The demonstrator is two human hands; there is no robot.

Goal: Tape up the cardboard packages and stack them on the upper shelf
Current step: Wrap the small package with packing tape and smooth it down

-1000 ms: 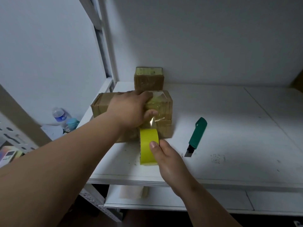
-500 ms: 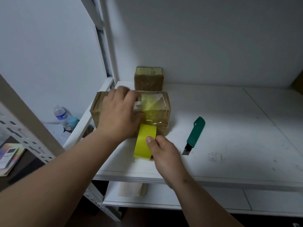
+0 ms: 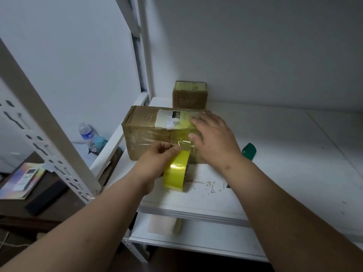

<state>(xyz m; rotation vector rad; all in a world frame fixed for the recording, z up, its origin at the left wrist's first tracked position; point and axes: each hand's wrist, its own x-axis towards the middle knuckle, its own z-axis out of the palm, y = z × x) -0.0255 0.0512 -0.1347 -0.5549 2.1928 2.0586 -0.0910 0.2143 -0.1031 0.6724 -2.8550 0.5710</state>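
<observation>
Head view: left hand [image 3: 157,160] pinching tape roll [image 3: 175,171], right hand [image 3: 214,140] flat on package [image 3: 149,132], partly hiding green cutter [image 3: 249,151].

The package label [image 3: 172,118] reads "OXO", unclear.

**Surfaces: mostly cardboard, film, painted shelf**

Package [image 3: 149,132]: matt brown cardboard under glossy clear tape, paper label on top. Tape roll [image 3: 175,171]: shiny yellow film. Shelf [image 3: 275,154]: smooth white, scuffed near front edge. Cutter handle [image 3: 249,151]: glossy green plastic.
</observation>
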